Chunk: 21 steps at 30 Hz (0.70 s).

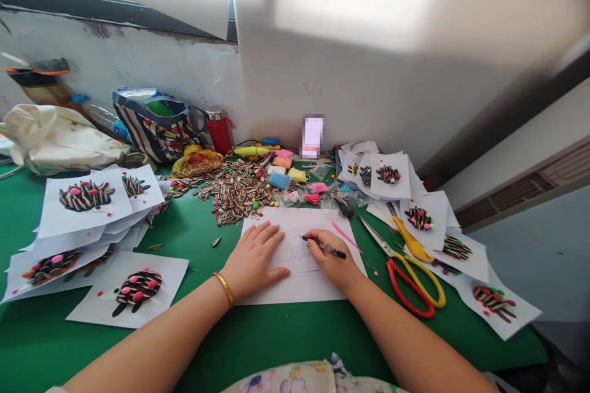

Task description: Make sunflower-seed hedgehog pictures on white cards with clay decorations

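Head view: white paper [304,290] flat, small line sketch [295,253]; right fingers [321,234] pinch black pen [337,252], left fingers [262,234] splayed.

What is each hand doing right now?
Left hand: open, flat on the paper, holding nothing.
Right hand: closed around a pen.

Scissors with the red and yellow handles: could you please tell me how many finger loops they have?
2 on these scissors: the red loop nearer the white paper, and the yellow loop to its right. Neither is hidden.
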Each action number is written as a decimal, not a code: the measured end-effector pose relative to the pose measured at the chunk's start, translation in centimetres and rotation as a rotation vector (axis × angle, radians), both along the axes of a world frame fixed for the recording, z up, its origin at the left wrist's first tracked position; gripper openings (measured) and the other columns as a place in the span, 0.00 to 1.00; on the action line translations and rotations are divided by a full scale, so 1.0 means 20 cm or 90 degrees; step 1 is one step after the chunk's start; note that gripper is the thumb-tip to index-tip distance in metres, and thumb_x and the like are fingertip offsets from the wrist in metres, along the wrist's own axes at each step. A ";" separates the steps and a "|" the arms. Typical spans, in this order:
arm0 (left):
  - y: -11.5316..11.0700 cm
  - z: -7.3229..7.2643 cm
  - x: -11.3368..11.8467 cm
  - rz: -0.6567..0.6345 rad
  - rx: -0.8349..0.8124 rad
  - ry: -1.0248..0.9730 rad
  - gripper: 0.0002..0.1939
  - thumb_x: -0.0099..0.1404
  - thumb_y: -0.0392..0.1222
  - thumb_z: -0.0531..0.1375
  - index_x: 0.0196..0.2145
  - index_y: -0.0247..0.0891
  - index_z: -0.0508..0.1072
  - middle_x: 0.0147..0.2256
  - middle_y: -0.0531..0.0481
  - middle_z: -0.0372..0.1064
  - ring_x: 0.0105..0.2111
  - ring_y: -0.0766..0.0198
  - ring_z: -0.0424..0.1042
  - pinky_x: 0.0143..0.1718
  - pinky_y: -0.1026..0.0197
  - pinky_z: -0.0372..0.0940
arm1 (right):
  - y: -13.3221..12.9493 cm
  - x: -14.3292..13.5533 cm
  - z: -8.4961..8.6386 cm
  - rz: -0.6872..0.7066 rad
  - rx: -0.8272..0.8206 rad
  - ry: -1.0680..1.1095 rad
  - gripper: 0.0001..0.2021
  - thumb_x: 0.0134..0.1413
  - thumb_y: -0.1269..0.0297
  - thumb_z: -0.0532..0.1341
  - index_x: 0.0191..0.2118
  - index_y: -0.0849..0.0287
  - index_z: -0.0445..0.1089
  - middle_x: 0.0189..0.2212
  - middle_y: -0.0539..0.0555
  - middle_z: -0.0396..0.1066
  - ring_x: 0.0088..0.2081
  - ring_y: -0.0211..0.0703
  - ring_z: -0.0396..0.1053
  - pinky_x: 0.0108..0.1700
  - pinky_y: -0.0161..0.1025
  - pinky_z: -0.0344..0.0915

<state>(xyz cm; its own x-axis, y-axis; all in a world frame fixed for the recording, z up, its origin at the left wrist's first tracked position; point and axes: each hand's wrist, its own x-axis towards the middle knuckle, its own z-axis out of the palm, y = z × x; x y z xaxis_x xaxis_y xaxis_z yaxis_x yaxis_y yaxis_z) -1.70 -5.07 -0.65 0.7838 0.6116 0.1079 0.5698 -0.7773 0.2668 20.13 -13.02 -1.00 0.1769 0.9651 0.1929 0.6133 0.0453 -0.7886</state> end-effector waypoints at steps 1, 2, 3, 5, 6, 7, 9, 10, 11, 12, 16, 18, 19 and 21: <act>0.00 0.00 0.00 0.000 0.000 0.001 0.39 0.58 0.62 0.61 0.62 0.41 0.63 0.64 0.42 0.57 0.65 0.45 0.52 0.66 0.41 0.45 | 0.00 0.00 0.00 -0.001 -0.002 0.001 0.11 0.58 0.64 0.56 0.43 0.54 0.74 0.40 0.52 0.76 0.42 0.44 0.72 0.46 0.40 0.67; 0.00 0.00 0.00 -0.001 0.000 0.002 0.39 0.58 0.62 0.61 0.62 0.41 0.63 0.64 0.42 0.57 0.65 0.45 0.51 0.66 0.41 0.45 | 0.00 0.00 0.01 -0.004 -0.005 0.002 0.11 0.58 0.64 0.56 0.42 0.54 0.74 0.40 0.52 0.76 0.42 0.44 0.72 0.46 0.40 0.67; 0.00 0.00 0.00 0.000 0.000 0.002 0.39 0.59 0.62 0.61 0.62 0.41 0.63 0.64 0.42 0.57 0.65 0.45 0.51 0.66 0.41 0.45 | 0.00 0.00 0.01 -0.008 -0.011 0.003 0.11 0.58 0.64 0.56 0.42 0.54 0.74 0.40 0.52 0.76 0.42 0.44 0.72 0.46 0.40 0.67; 0.00 0.00 0.00 0.000 -0.002 0.006 0.39 0.59 0.62 0.61 0.62 0.41 0.63 0.64 0.42 0.57 0.65 0.45 0.51 0.66 0.41 0.45 | 0.00 0.00 0.01 -0.011 -0.026 0.009 0.10 0.58 0.64 0.56 0.41 0.55 0.74 0.39 0.52 0.76 0.42 0.44 0.72 0.45 0.40 0.67; 0.00 0.00 0.00 0.001 -0.003 0.008 0.39 0.59 0.62 0.61 0.62 0.41 0.63 0.64 0.42 0.57 0.65 0.45 0.51 0.66 0.41 0.45 | -0.01 0.01 0.01 -0.012 -0.033 0.015 0.10 0.58 0.64 0.56 0.40 0.55 0.74 0.39 0.52 0.76 0.42 0.44 0.72 0.45 0.40 0.67; 0.00 0.00 0.00 0.001 -0.005 0.010 0.39 0.59 0.62 0.61 0.62 0.41 0.63 0.64 0.42 0.57 0.65 0.45 0.51 0.66 0.41 0.45 | -0.01 0.01 0.01 -0.013 -0.038 0.021 0.10 0.58 0.64 0.56 0.40 0.55 0.74 0.38 0.52 0.76 0.41 0.44 0.72 0.45 0.40 0.67; 0.00 0.01 0.00 0.003 -0.005 0.013 0.39 0.58 0.62 0.61 0.62 0.41 0.63 0.64 0.42 0.57 0.65 0.45 0.51 0.66 0.41 0.45 | -0.01 0.01 0.01 -0.019 -0.045 0.034 0.10 0.58 0.64 0.56 0.40 0.55 0.74 0.37 0.52 0.76 0.41 0.44 0.72 0.44 0.40 0.67; 0.00 0.01 0.00 0.004 -0.005 0.014 0.39 0.58 0.62 0.62 0.62 0.41 0.63 0.64 0.42 0.57 0.65 0.45 0.51 0.66 0.41 0.45 | -0.01 0.01 0.01 -0.024 -0.048 0.037 0.10 0.57 0.64 0.56 0.40 0.55 0.74 0.37 0.52 0.76 0.40 0.45 0.72 0.43 0.40 0.67; 0.00 0.01 0.00 0.005 -0.004 0.016 0.39 0.58 0.62 0.62 0.62 0.41 0.63 0.64 0.42 0.57 0.65 0.45 0.51 0.66 0.41 0.45 | -0.01 0.02 0.01 -0.028 -0.052 0.036 0.10 0.57 0.64 0.56 0.40 0.55 0.74 0.37 0.52 0.76 0.40 0.45 0.72 0.43 0.40 0.67; 0.00 0.01 0.00 0.005 -0.004 0.017 0.39 0.58 0.62 0.62 0.62 0.41 0.63 0.64 0.43 0.57 0.65 0.45 0.51 0.66 0.41 0.45 | -0.01 0.02 0.01 -0.029 -0.056 0.034 0.10 0.57 0.64 0.56 0.40 0.55 0.74 0.37 0.52 0.76 0.40 0.45 0.72 0.43 0.40 0.67; 0.00 0.01 0.00 0.004 -0.004 0.019 0.39 0.58 0.62 0.62 0.62 0.41 0.63 0.64 0.43 0.57 0.65 0.45 0.51 0.66 0.41 0.45 | -0.01 0.01 0.00 -0.014 -0.049 0.023 0.10 0.57 0.65 0.56 0.40 0.54 0.74 0.38 0.51 0.76 0.41 0.44 0.72 0.44 0.39 0.66; 0.00 0.01 0.00 0.003 -0.003 0.016 0.39 0.58 0.62 0.62 0.62 0.41 0.63 0.64 0.43 0.57 0.65 0.45 0.51 0.66 0.41 0.45 | -0.01 0.01 0.01 -0.013 -0.046 0.017 0.10 0.56 0.65 0.56 0.39 0.54 0.74 0.37 0.51 0.75 0.40 0.44 0.72 0.43 0.39 0.66; 0.00 0.01 0.00 0.003 -0.003 0.014 0.39 0.58 0.62 0.62 0.62 0.41 0.63 0.64 0.42 0.57 0.65 0.45 0.51 0.66 0.41 0.45 | -0.01 0.01 0.01 -0.017 -0.046 0.014 0.10 0.56 0.65 0.56 0.39 0.54 0.74 0.36 0.51 0.75 0.39 0.44 0.72 0.43 0.39 0.66; 0.00 0.01 0.00 0.003 -0.004 0.010 0.39 0.58 0.62 0.62 0.62 0.41 0.63 0.64 0.42 0.57 0.65 0.45 0.51 0.66 0.41 0.45 | -0.01 0.01 0.01 -0.020 -0.050 0.011 0.10 0.56 0.66 0.56 0.38 0.54 0.74 0.36 0.51 0.75 0.39 0.44 0.72 0.42 0.39 0.66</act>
